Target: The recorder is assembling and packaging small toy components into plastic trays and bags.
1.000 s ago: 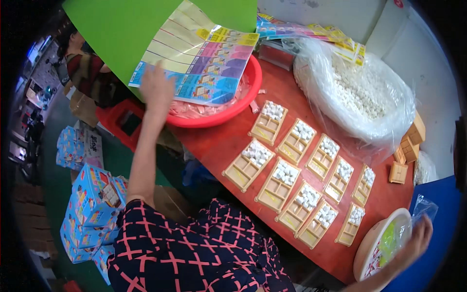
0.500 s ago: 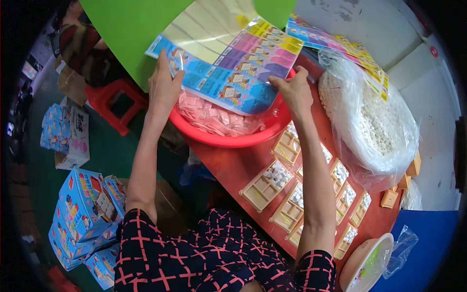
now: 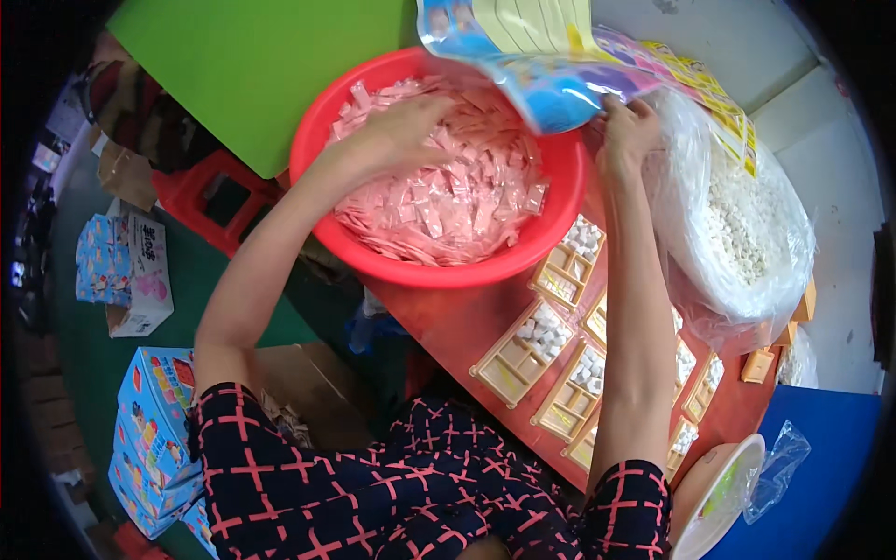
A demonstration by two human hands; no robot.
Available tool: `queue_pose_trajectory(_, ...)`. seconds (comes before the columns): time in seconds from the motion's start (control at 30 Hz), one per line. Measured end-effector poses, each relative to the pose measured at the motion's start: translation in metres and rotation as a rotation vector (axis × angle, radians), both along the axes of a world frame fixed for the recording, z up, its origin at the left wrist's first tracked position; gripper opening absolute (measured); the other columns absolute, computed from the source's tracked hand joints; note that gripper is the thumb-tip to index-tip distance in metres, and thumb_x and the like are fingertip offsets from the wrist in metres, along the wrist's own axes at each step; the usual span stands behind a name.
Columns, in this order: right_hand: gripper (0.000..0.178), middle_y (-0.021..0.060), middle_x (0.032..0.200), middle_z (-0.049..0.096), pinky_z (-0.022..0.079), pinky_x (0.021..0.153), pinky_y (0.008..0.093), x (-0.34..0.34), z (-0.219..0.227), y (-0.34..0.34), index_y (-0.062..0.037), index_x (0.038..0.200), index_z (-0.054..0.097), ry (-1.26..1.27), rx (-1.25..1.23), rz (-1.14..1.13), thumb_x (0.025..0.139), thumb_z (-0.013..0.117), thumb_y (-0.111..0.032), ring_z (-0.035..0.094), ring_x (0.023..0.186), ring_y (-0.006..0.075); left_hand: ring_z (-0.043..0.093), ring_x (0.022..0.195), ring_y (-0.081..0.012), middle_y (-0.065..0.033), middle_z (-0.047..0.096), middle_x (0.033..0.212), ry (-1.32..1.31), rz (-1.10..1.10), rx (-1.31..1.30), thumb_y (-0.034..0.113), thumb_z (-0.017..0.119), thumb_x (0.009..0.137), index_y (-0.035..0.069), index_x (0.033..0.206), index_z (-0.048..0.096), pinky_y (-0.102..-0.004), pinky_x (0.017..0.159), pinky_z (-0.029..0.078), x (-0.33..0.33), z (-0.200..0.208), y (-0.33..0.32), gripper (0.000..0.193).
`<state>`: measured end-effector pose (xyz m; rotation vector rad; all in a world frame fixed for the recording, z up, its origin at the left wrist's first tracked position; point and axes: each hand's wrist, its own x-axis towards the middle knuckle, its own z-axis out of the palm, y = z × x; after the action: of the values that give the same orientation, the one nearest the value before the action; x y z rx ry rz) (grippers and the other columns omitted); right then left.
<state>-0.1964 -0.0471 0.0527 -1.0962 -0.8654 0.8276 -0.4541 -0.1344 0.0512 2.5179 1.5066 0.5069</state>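
My right hand (image 3: 627, 140) pinches the lower right corner of a glossy printed sheet (image 3: 551, 79), blue, purple and yellow, its left part curling up. Below it, a red plastic basin (image 3: 448, 273) holds many small pink packets (image 3: 457, 205) in clear wrap. Over the packets, at the basin's left part, my left hand (image 3: 401, 131) is open with fingers and thumb apart; whether it touches them I cannot tell. Several small wooden trays (image 3: 523, 355) with compartments, white pieces and yellow sticks lie beside my right forearm.
A clear bag of white pieces (image 3: 737, 219) stands at the right, with more printed sheets (image 3: 709, 93) on it. A bowl (image 3: 719, 495) sits at the lower right. Blue printed boxes (image 3: 154, 420), an open carton (image 3: 145, 271) and a red stool (image 3: 210, 196) are at the left.
The printed sheet has moved right and away, uncovering the basin. My left hand has let go of it and moved right over the pink packets; my right hand still holds its corner.
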Motion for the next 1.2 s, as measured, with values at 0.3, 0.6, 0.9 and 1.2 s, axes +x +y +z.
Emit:
queue_pose_trajectory(0.3, 0.025, 0.0073, 0.079, 0.060, 0.044, 0.057, 0.0212, 0.022, 0.017, -0.020, 0.0044, 0.094, 0.056, -0.657, -0.048, 0.230, 0.077, 0.059, -0.013, 0.056, 0.067, 0.0100, 0.049, 0.101, -0.0368, -0.0197, 0.045, 0.116, 0.220, -0.074, 0.020, 0.016, 0.065, 0.071, 0.004, 0.111, 0.046, -0.0425, 0.084, 0.042, 0.008, -0.036, 0.014, 0.046)
queue_pose_trajectory(0.6, 0.022, 0.0014, 0.078, 0.056, 0.038, 0.057, 0.0209, 0.062, 0.039, -0.082, 0.0015, 0.095, 0.057, -0.702, -0.046, 0.434, 0.078, 0.057, -0.013, 0.048, 0.064, 0.0068, 0.059, 0.064, -0.0233, -0.0115, 0.058, 0.072, -0.337, 0.043, 0.207, 0.011, 0.058, 0.078, 0.001, 0.091, 0.054, -0.0307, 0.059, 0.046, -0.027, 0.005, 0.017, 0.017)
queue_pose_trajectory(0.9, 0.019, 0.0031, 0.087, 0.059, 0.044, 0.067, 0.0211, 0.028, 0.022, -0.115, -0.0007, 0.097, 0.057, -0.494, -0.045, 0.663, 0.082, 0.055, -0.013, 0.055, 0.074, 0.0092, 0.048, 0.060, -0.0015, -0.0002, 0.053, 0.074, -1.019, 0.451, -0.311, 0.009, 0.061, 0.080, 0.008, 0.089, 0.057, -0.0159, 0.049, 0.039, 0.008, 0.033, -0.024, 0.011)
queue_pose_trajectory(1.2, 0.011, 0.0032, 0.077, 0.059, 0.044, 0.064, 0.0212, 0.039, 0.026, -0.215, 0.0026, 0.087, 0.059, -0.601, -0.094, 0.713, 0.078, 0.059, -0.004, 0.055, 0.071, 0.0076, 0.050, 0.072, -0.0025, 0.0025, 0.054, 0.077, -1.245, 0.029, -0.700, 0.004, 0.062, 0.079, 0.005, 0.087, 0.055, -0.0167, 0.059, 0.042, 0.125, 0.010, -0.139, 0.012)
